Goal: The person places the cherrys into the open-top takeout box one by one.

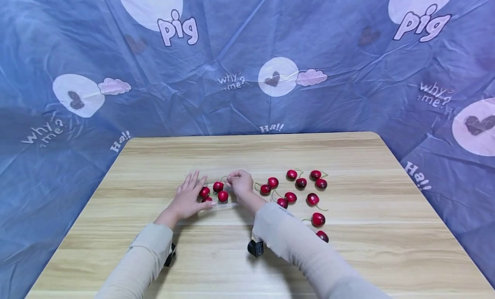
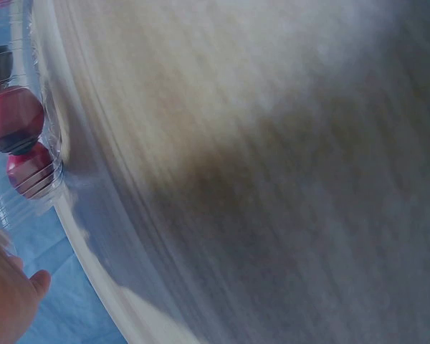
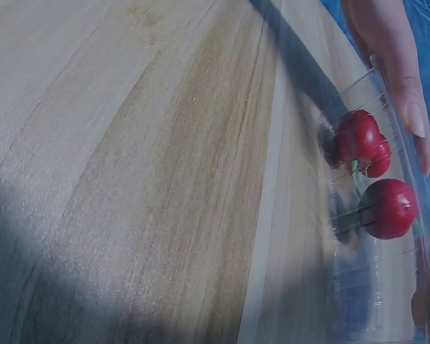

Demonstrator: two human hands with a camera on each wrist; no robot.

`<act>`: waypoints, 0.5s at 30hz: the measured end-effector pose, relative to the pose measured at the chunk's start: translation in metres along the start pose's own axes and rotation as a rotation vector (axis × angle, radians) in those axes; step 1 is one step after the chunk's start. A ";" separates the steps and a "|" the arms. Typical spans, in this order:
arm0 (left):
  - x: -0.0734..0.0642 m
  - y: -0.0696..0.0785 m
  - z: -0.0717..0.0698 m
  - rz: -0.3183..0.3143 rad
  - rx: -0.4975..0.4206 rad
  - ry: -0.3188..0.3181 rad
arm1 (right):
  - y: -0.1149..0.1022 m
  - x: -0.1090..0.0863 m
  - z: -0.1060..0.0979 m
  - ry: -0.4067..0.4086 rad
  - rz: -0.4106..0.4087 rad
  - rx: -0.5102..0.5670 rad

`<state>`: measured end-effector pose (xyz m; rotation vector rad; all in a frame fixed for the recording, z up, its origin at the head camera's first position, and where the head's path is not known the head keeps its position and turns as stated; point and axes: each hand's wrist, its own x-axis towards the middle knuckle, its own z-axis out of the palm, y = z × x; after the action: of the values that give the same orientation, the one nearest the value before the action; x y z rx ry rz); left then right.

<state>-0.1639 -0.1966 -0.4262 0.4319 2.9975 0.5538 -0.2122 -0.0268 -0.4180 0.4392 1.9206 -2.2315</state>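
Note:
A clear plastic box (image 1: 222, 206) lies on the table with several red cherries (image 1: 223, 196) in it, also visible through its wall in both wrist views. My left hand (image 1: 187, 199) rests on the box's left end, fingers extended and spread, its thumb (image 3: 410, 107) along the near side. At the right part of the box, my right hand (image 1: 241, 185) has thumb and index finger together at a thin green stem, apparently pinching it. That stem leads to a dark red cherry (image 1: 218, 186) in the box. The right hand's other fingers are curled and partly hidden.
Right of the box lie several more cherries, some joined in pairs by stems, such as a pair (image 1: 291, 197) beside the right forearm. A single cherry (image 1: 322, 236) is partly covered by the right sleeve. Blue printed cloth (image 1: 247, 105) hangs behind the wooden table (image 1: 154, 161).

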 end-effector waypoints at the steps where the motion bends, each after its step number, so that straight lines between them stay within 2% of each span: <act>1: 0.000 0.000 0.000 -0.001 -0.001 0.000 | 0.000 -0.001 0.000 -0.006 0.002 -0.011; 6: -0.001 0.001 -0.002 -0.001 0.002 -0.002 | 0.002 0.000 0.002 -0.019 0.026 -0.069; 11: -0.002 0.002 -0.003 -0.001 0.005 -0.006 | 0.015 0.014 0.003 -0.060 0.005 -0.121; 15: -0.002 0.002 -0.003 -0.002 0.005 -0.008 | 0.015 0.015 0.004 -0.076 0.017 -0.157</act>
<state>-0.1617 -0.1963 -0.4226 0.4307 2.9923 0.5437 -0.2222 -0.0323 -0.4369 0.3419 2.0254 -2.0368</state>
